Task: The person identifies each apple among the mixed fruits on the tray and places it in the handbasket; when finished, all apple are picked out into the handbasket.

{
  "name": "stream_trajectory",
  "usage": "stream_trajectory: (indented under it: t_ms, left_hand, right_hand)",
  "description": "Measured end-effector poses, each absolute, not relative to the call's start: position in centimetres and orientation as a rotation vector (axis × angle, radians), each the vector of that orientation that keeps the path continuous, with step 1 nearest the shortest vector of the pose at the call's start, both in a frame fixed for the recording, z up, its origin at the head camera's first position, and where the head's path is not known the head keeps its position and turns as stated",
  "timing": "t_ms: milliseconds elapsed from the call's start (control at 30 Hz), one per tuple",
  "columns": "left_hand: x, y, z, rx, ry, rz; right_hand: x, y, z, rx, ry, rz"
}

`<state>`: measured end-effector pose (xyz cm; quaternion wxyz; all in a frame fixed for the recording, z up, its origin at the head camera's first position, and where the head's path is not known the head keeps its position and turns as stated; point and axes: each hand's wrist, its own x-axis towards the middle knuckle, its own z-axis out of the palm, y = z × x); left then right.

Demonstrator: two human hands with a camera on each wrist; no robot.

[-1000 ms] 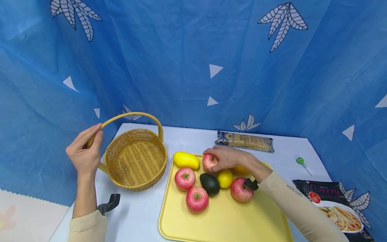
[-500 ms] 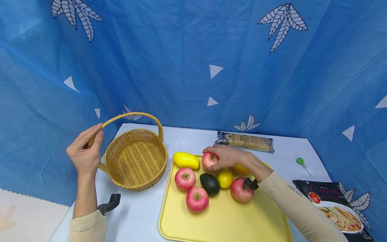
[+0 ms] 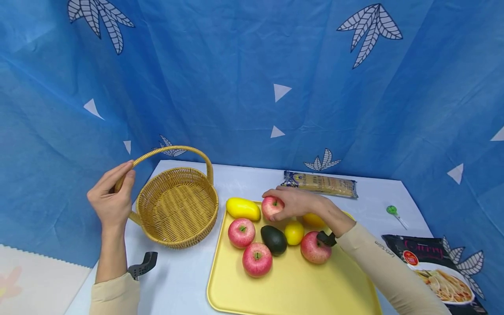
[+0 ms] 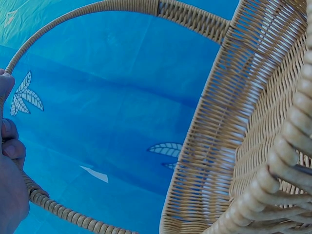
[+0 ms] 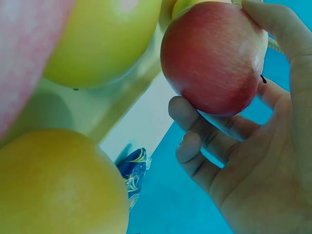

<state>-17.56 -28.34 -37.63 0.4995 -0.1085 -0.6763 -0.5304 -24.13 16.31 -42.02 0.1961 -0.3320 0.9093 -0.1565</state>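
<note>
My left hand point(image 3: 112, 194) grips the arched handle point(image 3: 179, 148) of a round wicker basket point(image 3: 179, 212), which holds nothing. In the left wrist view, the curled fingers point(image 4: 13, 146) wrap the handle at the left edge. My right hand point(image 3: 298, 203) holds a red apple point(image 3: 271, 207) at the far edge of the yellow tray point(image 3: 295, 288). Thumb and fingers pinch this apple point(image 5: 214, 61) in the right wrist view. Around it on the tray lie an avocado point(image 3: 274, 240), a lemon point(image 3: 294, 232), a long yellow fruit point(image 3: 243, 208) and more apples point(image 3: 257, 260).
An orange-yellow fruit point(image 3: 313, 220) lies partly hidden beneath my right wrist. Behind the tray is a pack of noodles point(image 3: 323, 184). To the right are a green lollipop point(image 3: 392, 210) and a black curry packet point(image 3: 437, 267). A blue curtain point(image 3: 236, 87) hangs behind the table.
My right hand has shifted slightly left and up with the apple in its grip. The left hand and basket have stayed in place.
</note>
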Motion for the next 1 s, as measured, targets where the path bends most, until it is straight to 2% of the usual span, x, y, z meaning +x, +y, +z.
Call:
stream_trajectory:
  t_ms: [1000]
  left_hand:
    - [-17.7,-28.6,-37.9,-0.254,-1.639,-1.279]
  right_hand:
    - [-24.1,13.8,-40.4,-1.016,2.541,-0.487]
